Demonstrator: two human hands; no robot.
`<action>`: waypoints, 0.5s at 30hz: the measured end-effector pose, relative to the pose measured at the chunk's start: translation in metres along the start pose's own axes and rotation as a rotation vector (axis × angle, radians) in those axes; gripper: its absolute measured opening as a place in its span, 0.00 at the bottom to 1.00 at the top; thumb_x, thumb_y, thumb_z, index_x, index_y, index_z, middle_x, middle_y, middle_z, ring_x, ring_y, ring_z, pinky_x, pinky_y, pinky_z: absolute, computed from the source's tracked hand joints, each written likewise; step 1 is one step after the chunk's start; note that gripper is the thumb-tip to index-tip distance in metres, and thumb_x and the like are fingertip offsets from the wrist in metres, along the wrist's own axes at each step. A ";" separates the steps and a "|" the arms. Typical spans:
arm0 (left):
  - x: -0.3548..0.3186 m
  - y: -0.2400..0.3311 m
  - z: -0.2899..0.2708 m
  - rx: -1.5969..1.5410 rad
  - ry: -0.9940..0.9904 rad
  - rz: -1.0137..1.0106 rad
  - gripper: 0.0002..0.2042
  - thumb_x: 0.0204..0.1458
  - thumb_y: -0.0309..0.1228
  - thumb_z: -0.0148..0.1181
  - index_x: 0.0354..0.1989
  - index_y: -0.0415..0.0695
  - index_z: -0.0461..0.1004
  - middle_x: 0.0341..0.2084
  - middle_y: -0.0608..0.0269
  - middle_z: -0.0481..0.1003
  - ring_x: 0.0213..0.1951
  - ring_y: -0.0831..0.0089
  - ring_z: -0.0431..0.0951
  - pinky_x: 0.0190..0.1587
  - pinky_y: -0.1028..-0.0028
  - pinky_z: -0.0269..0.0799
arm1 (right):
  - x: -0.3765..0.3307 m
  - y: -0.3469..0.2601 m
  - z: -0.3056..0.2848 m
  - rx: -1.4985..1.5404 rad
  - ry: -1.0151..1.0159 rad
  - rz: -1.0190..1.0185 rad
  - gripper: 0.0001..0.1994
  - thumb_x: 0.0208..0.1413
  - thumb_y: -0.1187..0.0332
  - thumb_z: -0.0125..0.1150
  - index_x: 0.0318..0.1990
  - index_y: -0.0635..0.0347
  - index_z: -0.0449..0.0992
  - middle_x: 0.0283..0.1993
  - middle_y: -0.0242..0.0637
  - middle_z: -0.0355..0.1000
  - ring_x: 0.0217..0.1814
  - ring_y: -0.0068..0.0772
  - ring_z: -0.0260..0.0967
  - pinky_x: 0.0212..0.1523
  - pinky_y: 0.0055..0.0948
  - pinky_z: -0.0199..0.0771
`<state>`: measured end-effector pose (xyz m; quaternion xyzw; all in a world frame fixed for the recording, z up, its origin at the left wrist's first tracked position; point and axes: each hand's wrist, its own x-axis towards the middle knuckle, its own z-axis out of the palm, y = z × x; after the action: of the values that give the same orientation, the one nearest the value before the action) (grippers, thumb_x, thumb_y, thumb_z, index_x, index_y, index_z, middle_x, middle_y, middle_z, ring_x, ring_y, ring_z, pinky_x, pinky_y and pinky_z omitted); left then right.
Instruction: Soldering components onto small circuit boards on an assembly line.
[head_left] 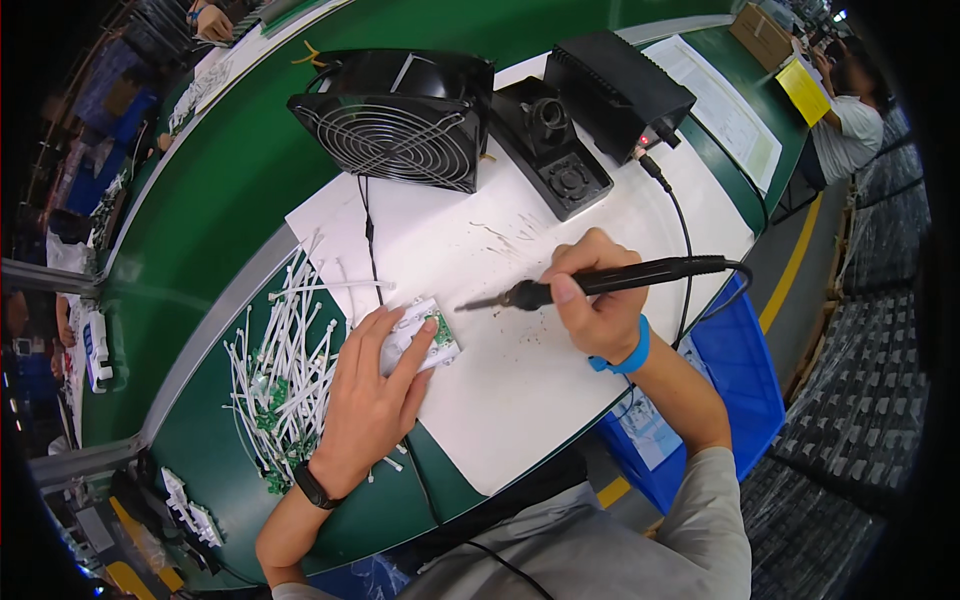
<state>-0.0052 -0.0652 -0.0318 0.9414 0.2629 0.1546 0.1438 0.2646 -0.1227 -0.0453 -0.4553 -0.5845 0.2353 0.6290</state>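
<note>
My right hand (600, 300) grips a black soldering iron (640, 277), its tip pointing left. That tip hovers close to the right of a small white plastic housing with a green circuit board (441, 330) in it. My left hand (372, 385) lies over the housing, thumb and fingers holding it down on the white sheet (520, 400). The fingers hide part of the housing. Left of that hand is a pile of white cables with small green boards (285, 390). A black band is on my left wrist, a blue strap on my right.
Behind the sheet stand a black fan (395, 130), an iron holder (550, 150) and a black soldering station (620, 95). Papers (715, 105) lie at the far right. A blue bin (745, 385) is below the table's right edge. People sit at other places.
</note>
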 end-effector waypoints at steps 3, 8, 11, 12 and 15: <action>0.003 0.008 -0.009 -0.020 0.011 -0.017 0.26 0.50 0.24 0.67 0.61 0.45 0.74 0.57 0.44 0.68 0.58 0.45 0.69 0.60 0.55 0.68 | 0.002 0.002 -0.002 -0.034 0.133 -0.099 0.05 0.56 0.74 0.64 0.32 0.62 0.72 0.20 0.32 0.70 0.18 0.16 0.60 0.22 0.19 0.57; 0.017 0.031 -0.006 0.059 0.122 -0.047 0.24 0.47 0.26 0.70 0.56 0.45 0.77 0.54 0.48 0.71 0.54 0.48 0.72 0.56 0.58 0.70 | 0.002 0.005 0.000 -0.108 0.359 -0.131 0.04 0.58 0.76 0.63 0.34 0.63 0.73 0.23 0.32 0.70 0.20 0.15 0.59 0.22 0.18 0.56; 0.040 0.029 0.014 0.122 0.254 0.003 0.20 0.46 0.36 0.73 0.48 0.43 0.81 0.48 0.52 0.75 0.48 0.53 0.75 0.48 0.61 0.74 | 0.004 0.007 0.003 -0.150 0.414 -0.121 0.04 0.59 0.75 0.64 0.35 0.62 0.73 0.27 0.28 0.70 0.24 0.13 0.60 0.24 0.17 0.57; 0.046 0.029 0.021 0.127 0.267 -0.008 0.20 0.46 0.36 0.73 0.48 0.43 0.81 0.48 0.52 0.75 0.48 0.53 0.75 0.48 0.61 0.74 | 0.004 0.008 0.004 -0.165 0.458 -0.101 0.04 0.59 0.75 0.64 0.35 0.62 0.74 0.29 0.27 0.69 0.25 0.12 0.60 0.25 0.16 0.58; 0.051 0.030 0.033 0.066 0.231 -0.147 0.21 0.47 0.35 0.73 0.49 0.41 0.80 0.49 0.50 0.75 0.49 0.51 0.75 0.48 0.61 0.74 | 0.004 0.009 0.000 -0.176 0.454 -0.089 0.04 0.60 0.75 0.63 0.36 0.62 0.74 0.32 0.28 0.68 0.27 0.13 0.61 0.27 0.16 0.59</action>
<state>0.0620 -0.0680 -0.0403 0.8998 0.3509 0.2424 0.0923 0.2676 -0.1152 -0.0512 -0.5235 -0.4660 0.0472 0.7117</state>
